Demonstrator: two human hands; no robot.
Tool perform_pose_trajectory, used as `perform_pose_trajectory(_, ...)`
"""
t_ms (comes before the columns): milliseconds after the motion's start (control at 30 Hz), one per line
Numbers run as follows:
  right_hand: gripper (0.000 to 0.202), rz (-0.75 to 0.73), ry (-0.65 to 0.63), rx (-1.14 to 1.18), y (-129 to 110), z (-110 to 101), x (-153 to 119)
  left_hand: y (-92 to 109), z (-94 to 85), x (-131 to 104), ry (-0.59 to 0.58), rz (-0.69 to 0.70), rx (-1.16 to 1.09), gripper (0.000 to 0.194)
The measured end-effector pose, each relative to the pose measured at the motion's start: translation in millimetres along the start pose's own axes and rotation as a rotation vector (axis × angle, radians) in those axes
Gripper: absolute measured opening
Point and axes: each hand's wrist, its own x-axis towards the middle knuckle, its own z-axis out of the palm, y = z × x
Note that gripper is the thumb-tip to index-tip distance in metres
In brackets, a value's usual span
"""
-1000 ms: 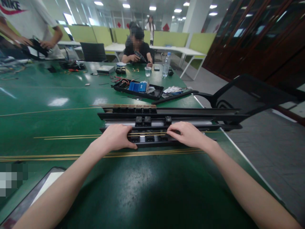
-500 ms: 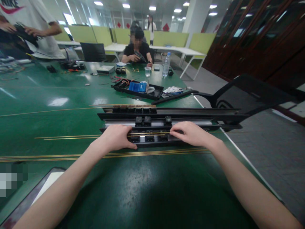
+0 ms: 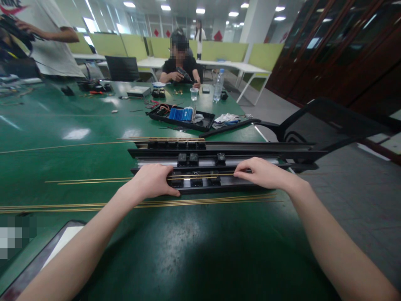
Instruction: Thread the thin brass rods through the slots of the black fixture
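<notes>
"Where are we working?"

"At a glossy green table (image 3: pixel 175 251) facing lime office partitions (image 3: pixel 233 51), a black tray (image 3: pixel 205 121) sitting at twelve o'clock. Our right hand (image 3: pixel 260 173) is pinching a thin gold rod (image 3: pixel 225 174) over a black channel (image 3: pixel 206 190); our left hand (image 3: pixel 153 179) is straddling that channel, how tightly we cannot tell."

"And the edges?"

"The table's right edge is slanting from one to four o'clock, a black chair (image 3: pixel 338 125) is standing at two, and broad tabletop is stretching toward six."

Plstc btl (image 3: pixel 219 85) nr clr cup (image 3: pixel 194 94)
</notes>
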Motion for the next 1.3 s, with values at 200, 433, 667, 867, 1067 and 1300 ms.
perform_pose_trajectory(200,0.031,0.073,-0.067,0.058,7.6,-11.3,-8.8,-0.2,0.3,-0.4,0.012,0.005,0.003,0.072)
perform_pose_trajectory(433,0.027,0.104,-0.098,0.102,20.4,-21.6,-14.7,0.8,-1.0,0.6,-0.007,-0.013,0.001,0.075)
perform_pose_trajectory(667,0.026,0.164,-0.128,0.143,31.2,-27.9,-19.9,0.5,-0.8,0.5,-0.012,-0.018,-0.005,0.076)
perform_pose_trajectory(867,0.026,0.170,-0.134,0.159,44.7,-29.2,-23.5,1.7,-2.6,0.1,-0.025,-0.026,-0.029,0.076)
perform_pose_trajectory(1067,0.024,0.198,-0.134,0.131,52.5,-33.4,-28.5,1.9,-3.2,-0.1,-0.034,-0.031,-0.066,0.076)
perform_pose_trajectory(1300,0.024,0.233,-0.135,0.135,64.3,-34.9,-32.6,1.9,-3.1,-0.4,-0.035,-0.035,-0.053,0.077)
